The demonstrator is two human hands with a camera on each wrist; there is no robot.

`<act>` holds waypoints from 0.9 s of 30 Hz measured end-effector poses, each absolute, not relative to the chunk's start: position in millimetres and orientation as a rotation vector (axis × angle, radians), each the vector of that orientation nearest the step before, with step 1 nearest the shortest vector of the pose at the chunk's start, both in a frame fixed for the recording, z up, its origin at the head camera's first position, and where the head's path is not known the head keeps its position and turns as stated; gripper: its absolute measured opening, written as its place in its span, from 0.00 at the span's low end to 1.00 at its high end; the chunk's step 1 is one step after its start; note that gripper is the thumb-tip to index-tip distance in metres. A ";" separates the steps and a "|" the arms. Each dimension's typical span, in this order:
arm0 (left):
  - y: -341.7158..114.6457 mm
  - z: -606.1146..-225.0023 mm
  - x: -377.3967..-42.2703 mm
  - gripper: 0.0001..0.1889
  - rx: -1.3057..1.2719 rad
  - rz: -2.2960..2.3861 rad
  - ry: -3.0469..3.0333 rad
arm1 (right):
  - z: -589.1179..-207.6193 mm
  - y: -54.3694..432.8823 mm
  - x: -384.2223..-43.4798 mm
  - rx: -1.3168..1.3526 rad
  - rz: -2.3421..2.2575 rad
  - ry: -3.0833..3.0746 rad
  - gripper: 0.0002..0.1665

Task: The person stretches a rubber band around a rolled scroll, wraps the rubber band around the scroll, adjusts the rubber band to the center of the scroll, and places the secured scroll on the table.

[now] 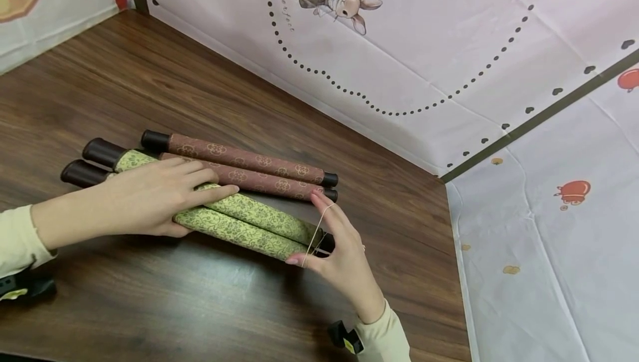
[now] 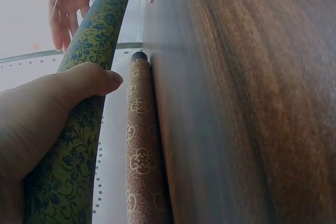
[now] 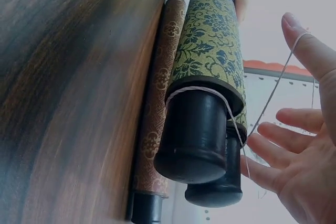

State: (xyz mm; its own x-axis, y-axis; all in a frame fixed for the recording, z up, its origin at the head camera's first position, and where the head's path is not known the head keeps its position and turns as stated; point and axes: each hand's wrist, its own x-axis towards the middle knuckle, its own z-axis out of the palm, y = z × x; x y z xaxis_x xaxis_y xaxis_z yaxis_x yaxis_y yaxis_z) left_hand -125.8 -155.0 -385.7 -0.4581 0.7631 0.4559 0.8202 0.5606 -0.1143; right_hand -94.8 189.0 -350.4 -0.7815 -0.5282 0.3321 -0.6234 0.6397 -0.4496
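Two green scrolls (image 1: 249, 209), side by side above the counter (image 1: 229, 312) and nearer the person than a pair of brown scrolls (image 1: 244, 158). Their long axes run almost parallel, sloping from the person's far left to the nearer right. Dark end knobs (image 1: 102, 153) point past the left hand (image 1: 155, 195) at one extremity and towards the right hand (image 1: 344, 251) at the other. The brown pair points broadly the same way at a shallower slant, so the two pairs draw apart towards the right.

Each green roll is a straight, slender cylinder in yellow-green cloth with a dark leafy, flowered pattern; the knobs are smooth, glossy and narrower than the roll. The brown cloth bears pale gold blossom outlines.

The left hand lies across the green rolls and grips them, its thumb bent over one. The right hand is spread, thumb well apart from the fingers, with a thin pale cord (image 3: 197, 87) stretched from thumb to finger — the same strand passes across the neck of the nearer knob. Whether the right fingertips touch the adjacent brown roll, I cannot tell.
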 end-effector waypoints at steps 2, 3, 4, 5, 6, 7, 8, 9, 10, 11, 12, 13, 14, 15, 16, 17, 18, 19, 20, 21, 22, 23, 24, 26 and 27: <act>-154.8 -386.1 -126.0 0.55 -1.275 -0.163 -2.333 | -350.2 189.4 -94.8 0.957 0.820 -2.683 0.66; -154.9 -386.3 -126.1 0.55 -1.272 -0.162 -2.331 | -350.3 189.6 -95.0 0.960 0.815 -2.677 0.65; -154.8 -386.4 -126.1 0.54 -1.269 -0.162 -2.332 | -350.3 189.9 -95.1 0.961 0.814 -2.672 0.65; -155.0 -387.1 -126.4 0.54 -1.266 -0.161 -2.334 | -350.2 190.2 -95.0 0.961 0.811 -2.669 0.65; -155.2 -387.3 -126.4 0.54 -1.264 -0.161 -2.338 | -350.2 190.6 -94.9 0.960 0.815 -2.666 0.64; -155.3 -387.5 -126.5 0.54 -1.260 -0.159 -2.340 | -350.1 190.8 -94.4 0.957 0.818 -2.666 0.64; -155.3 -387.7 -126.5 0.54 -1.257 -0.158 -2.344 | -350.1 191.2 -94.0 0.950 0.816 -2.670 0.65; -155.4 -387.7 -126.4 0.54 -1.256 -0.159 -2.347 | -350.3 191.4 -93.9 0.949 0.819 -2.673 0.65; -155.3 -387.8 -126.4 0.54 -1.257 -0.160 -2.349 | -350.4 191.6 -93.4 0.942 0.820 -2.679 0.65; -155.2 -387.9 -126.3 0.54 -1.258 -0.160 -2.351 | -350.5 191.8 -93.0 0.937 0.820 -2.684 0.65; -155.0 -387.5 -126.0 0.54 -1.258 -0.159 -2.352 | -350.8 192.0 -92.9 0.934 0.824 -2.686 0.65; -154.9 -387.7 -125.9 0.54 -1.259 -0.158 -2.354 | -351.0 192.1 -92.8 0.930 0.823 -2.687 0.65; -154.7 -387.7 -125.8 0.54 -1.260 -0.157 -2.357 | -351.4 192.4 -93.2 0.932 0.823 -2.685 0.65; -154.5 -387.6 -125.7 0.54 -1.261 -0.157 -2.359 | -351.5 192.5 -93.3 0.934 0.825 -2.684 0.65; -154.4 -387.8 -125.8 0.54 -1.262 -0.156 -2.363 | -351.5 192.6 -93.2 0.934 0.825 -2.683 0.65; -154.2 -387.8 -125.8 0.53 -1.261 -0.154 -2.366 | -351.5 192.6 -93.2 0.936 0.825 -2.682 0.65; -154.1 -387.8 -125.7 0.53 -1.259 -0.153 -2.369 | -351.6 192.7 -93.2 0.939 0.825 -2.679 0.65; -153.9 -387.8 -125.7 0.53 -1.258 -0.153 -2.371 | -351.4 192.5 -93.1 0.941 0.825 -2.677 0.65; -153.6 -387.6 -125.5 0.53 -1.257 -0.156 -2.371 | -351.4 192.5 -93.0 0.946 0.825 -2.673 0.66; -153.5 -387.6 -125.4 0.53 -1.256 -0.159 -2.373 | -351.3 192.2 -92.8 0.948 0.826 -2.669 0.66; -153.3 -387.7 -125.2 0.53 -1.255 -0.166 -2.376 | -351.3 191.8 -92.5 0.953 0.830 -2.664 0.66; -153.0 -387.5 -124.8 0.53 -1.253 -0.173 -2.382 | -351.3 191.4 -92.3 0.963 0.834 -2.652 0.67; -152.9 -387.4 -124.6 0.53 -1.249 -0.180 -2.389 | -351.4 191.0 -92.1 0.976 0.841 -2.638 0.67; -152.7 -387.6 -124.3 0.53 -1.240 -0.192 -2.406 | -351.2 189.6 -91.2 1.006 0.862 -2.605 0.68; -152.9 -387.8 -124.3 0.53 -1.234 -0.194 -2.415 | -351.0 188.7 -90.6 1.026 0.876 -2.584 0.69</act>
